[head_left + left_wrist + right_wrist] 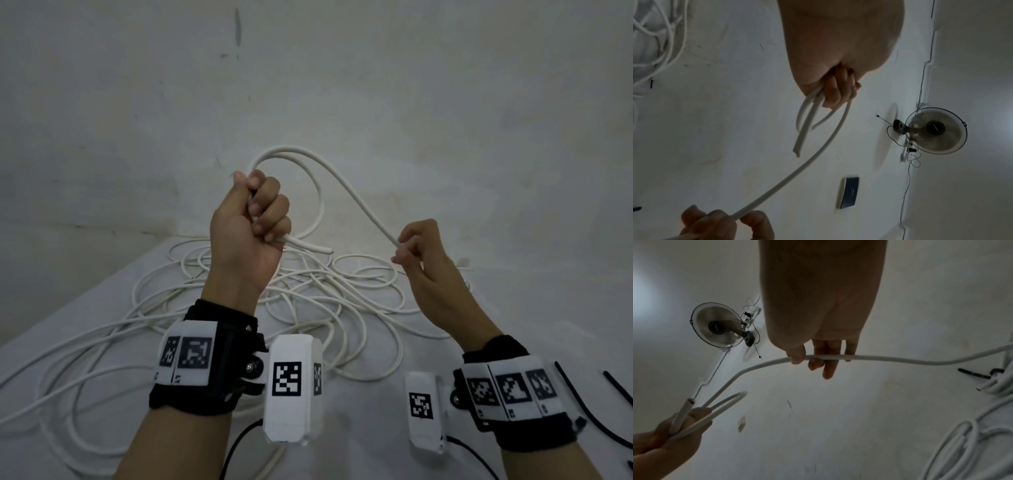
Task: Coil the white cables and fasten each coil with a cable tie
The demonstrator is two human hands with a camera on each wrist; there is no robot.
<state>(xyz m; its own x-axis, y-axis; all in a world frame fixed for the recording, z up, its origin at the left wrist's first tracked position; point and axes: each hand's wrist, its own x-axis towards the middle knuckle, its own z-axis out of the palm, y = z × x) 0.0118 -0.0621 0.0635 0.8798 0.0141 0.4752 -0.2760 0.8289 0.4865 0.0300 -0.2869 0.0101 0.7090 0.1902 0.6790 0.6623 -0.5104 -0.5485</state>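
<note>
My left hand [255, 212] is raised in a fist around a white cable [346, 186], gripping one small loop [317, 205] and the cut end [318, 247], which sticks out to the right. From the fist the cable arcs up and right, then down to my right hand [409, 248], which pinches it between thumb and fingers. The left wrist view shows the fist [835, 91] with the strands hanging from it. In the right wrist view the cable [900, 359] runs under the fingers [826, 360]. More white cable lies in a loose tangle [308, 294] on the white table.
Black cable ties [582, 404] lie on the table at the right edge. The table [376, 455] is covered in white and butts against a stained white wall [308, 85]. A wall fan [935, 129] and a dark wall plate [849, 193] show in the wrist views.
</note>
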